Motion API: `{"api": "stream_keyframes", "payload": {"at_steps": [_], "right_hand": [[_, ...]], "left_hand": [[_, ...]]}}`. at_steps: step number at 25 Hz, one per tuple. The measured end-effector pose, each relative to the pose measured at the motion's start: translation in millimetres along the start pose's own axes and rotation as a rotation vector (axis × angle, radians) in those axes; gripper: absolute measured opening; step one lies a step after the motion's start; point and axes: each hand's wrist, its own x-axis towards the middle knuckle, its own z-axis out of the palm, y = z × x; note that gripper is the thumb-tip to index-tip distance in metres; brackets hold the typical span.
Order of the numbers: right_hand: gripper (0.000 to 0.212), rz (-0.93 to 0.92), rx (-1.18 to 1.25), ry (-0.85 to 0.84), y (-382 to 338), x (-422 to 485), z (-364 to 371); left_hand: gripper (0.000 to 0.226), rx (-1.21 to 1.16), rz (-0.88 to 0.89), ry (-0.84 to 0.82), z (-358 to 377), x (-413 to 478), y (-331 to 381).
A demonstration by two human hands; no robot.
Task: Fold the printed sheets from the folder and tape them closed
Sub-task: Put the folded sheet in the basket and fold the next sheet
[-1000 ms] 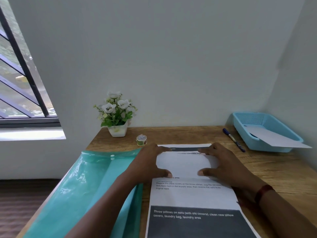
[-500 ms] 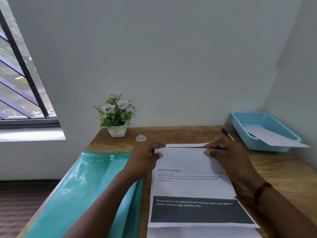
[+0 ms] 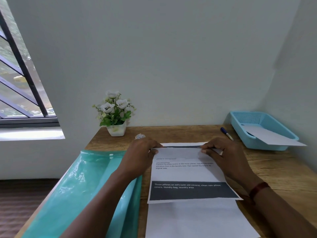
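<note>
A printed sheet with a dark band of white text lies on the wooden table. Its far edge sits just short of a dark strip at the far end of the paper under it. My left hand pinches the far left corner and my right hand pinches the far right corner. Below the sheet's near edge, a plain white sheet shows. The teal plastic folder lies to the left, partly under my left forearm. A small tape roll stands just beyond my left hand.
A blue pen lies at the back right. A blue basket beside it holds a white sheet that overhangs its rim. A potted white flower plant stands against the wall. The table's left edge drops off by a window.
Both hands moved from the sheet's middle to its far edge. The printed sheet's near edge shifted away from me, which uncovered white paper below it.
</note>
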Motion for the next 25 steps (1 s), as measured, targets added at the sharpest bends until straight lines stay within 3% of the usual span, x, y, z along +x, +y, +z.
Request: {"api": "stream_keyframes", "payload": {"at_steps": [7, 15, 20, 25], "right_hand": [[0.022, 0.114, -0.114, -0.317, -0.4, -3.7, -6.6], [0.020, 0.196, -0.241, -0.615, -1.9, -5.2, 1.7], [0.063, 0.198, -0.294, -0.769, -0.4, -13.3, 12.0], [0.081, 0.128, -0.473, -0.888, -10.7, -17.5, 22.7]], "left_hand": [[0.031, 0.154, 0.043, -0.259, 3.2, -3.7, 7.1], [0.048, 0.215, -0.022, -0.469, 22.9, -13.3, 20.7], [0.063, 0.355, -0.003, -0.541, 33.9, -20.5, 24.5], [0.064, 0.279, -0.021, -0.606, 46.2, -23.4, 32.2]]}}
